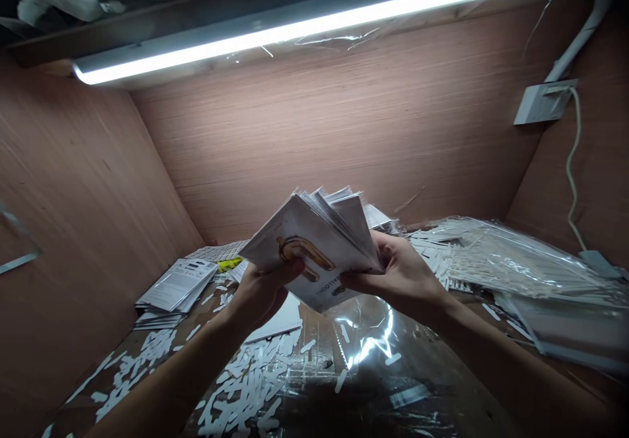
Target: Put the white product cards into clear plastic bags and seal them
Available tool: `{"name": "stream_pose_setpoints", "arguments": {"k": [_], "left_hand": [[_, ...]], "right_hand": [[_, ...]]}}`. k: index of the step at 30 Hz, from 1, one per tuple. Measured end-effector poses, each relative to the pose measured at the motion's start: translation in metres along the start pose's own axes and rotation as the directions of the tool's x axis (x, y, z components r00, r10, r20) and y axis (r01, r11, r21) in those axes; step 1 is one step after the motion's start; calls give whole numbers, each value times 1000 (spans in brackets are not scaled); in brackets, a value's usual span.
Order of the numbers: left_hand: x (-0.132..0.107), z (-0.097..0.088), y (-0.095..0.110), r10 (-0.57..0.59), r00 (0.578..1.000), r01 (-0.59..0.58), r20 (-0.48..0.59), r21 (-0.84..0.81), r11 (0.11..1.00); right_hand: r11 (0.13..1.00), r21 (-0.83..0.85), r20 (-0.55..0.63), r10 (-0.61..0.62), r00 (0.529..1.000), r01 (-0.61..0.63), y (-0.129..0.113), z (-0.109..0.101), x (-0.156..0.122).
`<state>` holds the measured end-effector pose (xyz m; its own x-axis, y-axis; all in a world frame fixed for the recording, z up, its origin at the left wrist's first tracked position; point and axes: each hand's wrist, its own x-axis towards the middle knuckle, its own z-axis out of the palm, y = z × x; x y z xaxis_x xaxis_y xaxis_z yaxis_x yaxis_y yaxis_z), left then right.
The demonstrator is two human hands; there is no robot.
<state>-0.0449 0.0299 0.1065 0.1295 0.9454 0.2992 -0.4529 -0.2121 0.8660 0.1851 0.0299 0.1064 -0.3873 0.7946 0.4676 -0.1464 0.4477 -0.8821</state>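
Note:
Held up over the worktop is a fanned stack of balloon packets (314, 254), flat and white, the front one printed with a gold balloon shape and the word "BALLOONS". My left hand (265, 287) grips the stack's lower left side, thumb across the front packet. On the right side, my right hand (393, 267) is closed round the packets' edges, its thumb on the front; the fingers behind are hidden. Below the stack, a white card or packet (278, 323) lies partly covered by my left hand and the packets.
A pile of printed packets (174, 287) stands at the left. White paper strips (240, 385) litter the worktop. Clear plastic bags (511, 261) with white pieces lie at the right. A tube light (344, 21) hangs above; a cable (570, 169) runs from a socket box (543, 101).

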Motion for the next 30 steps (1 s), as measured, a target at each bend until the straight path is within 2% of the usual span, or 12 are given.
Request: {"name": "stream_pose_setpoints", "arguments": {"k": [7, 10, 13, 15, 17, 19, 23, 26, 30], "left_hand": [[-9, 10, -3, -29, 997, 32, 77, -37, 999], [-11, 6, -2, -20, 983, 16, 180, 25, 1000], [-9, 1, -1, -34, 924, -9, 381, 110, 994], [-10, 1, -2, -57, 886, -37, 460, 193, 980], [-13, 5, -7, -86, 889, -63, 449, 307, 950], [-18, 9, -13, -94, 914, -85, 394, 414, 906], [-28, 12, -19, 24, 953, -195, 303, 550, 812], [-33, 14, -16, 26, 962, -189, 272, 592, 784], [-34, 14, -8, 19, 962, -169, 273, 537, 826]], "right_hand": [[998, -49, -49, 36, 998, -38, -5, 1, -3], [997, 5, -115, 73, 991, -73, 1, -2, -2], [979, 187, -208, 116, 971, -77, 8, -3, 0], [945, 327, -220, 87, 972, -11, 12, -2, 1], [904, 424, -188, 22, 982, 61, 14, -1, 1], [879, 469, -144, -20, 989, 86, 14, 0, 1], [891, 451, -91, -1, 996, 43, 18, -4, 0], [893, 449, -110, 45, 993, 10, 24, -7, -4], [879, 477, -142, 73, 987, 4, 32, -8, -9]]}}
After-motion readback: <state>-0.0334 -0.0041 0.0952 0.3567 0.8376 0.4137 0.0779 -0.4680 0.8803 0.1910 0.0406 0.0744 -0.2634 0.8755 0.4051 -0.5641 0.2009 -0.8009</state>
